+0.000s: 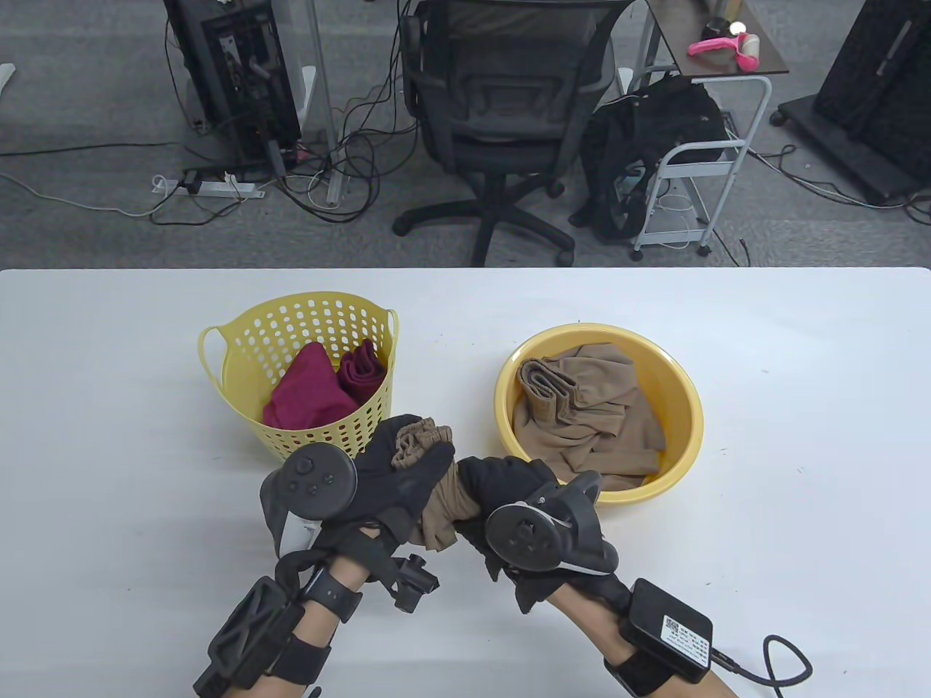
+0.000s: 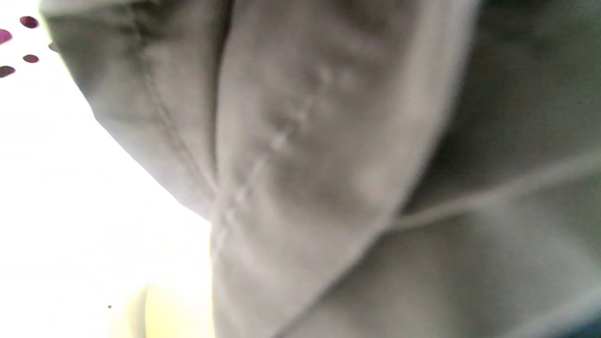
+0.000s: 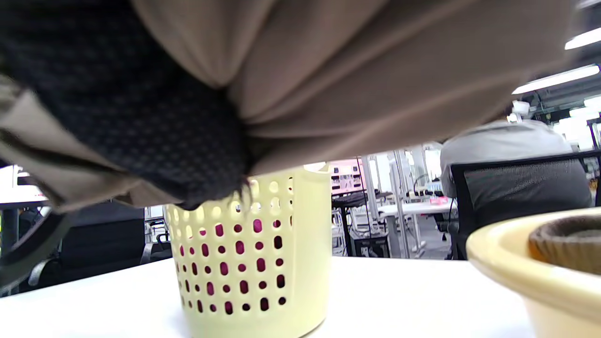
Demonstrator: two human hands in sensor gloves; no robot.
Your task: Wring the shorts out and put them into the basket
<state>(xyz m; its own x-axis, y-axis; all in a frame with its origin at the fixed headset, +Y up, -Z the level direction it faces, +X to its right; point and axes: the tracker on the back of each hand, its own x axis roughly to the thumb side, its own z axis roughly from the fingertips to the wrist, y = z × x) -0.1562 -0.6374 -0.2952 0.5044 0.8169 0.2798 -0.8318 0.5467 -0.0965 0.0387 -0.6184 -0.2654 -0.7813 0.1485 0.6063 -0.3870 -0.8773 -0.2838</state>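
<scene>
Both hands grip one bunched pair of tan shorts [image 1: 440, 502] above the table, just in front of the yellow perforated basket [image 1: 244, 342]. My left hand [image 1: 396, 472] holds the upper end, with a crumpled bit of cloth sticking out above its fingers. My right hand [image 1: 494, 483] clasps the lower end, close against the left. The tan shorts [image 2: 305, 164] fill the left wrist view, blurred. In the right wrist view the tan shorts [image 3: 352, 70] and a black gloved finger [image 3: 141, 108] hang above the basket [image 3: 253, 253]. Maroon clothes [image 1: 316, 389] lie inside the basket.
A yellow basin [image 1: 687, 414] to the right of the basket holds more tan clothes [image 1: 582, 414]; its rim [image 3: 507, 267] shows at the right of the right wrist view. Beyond the white table [image 1: 800, 436] stand an office chair [image 1: 502, 109] and a cart.
</scene>
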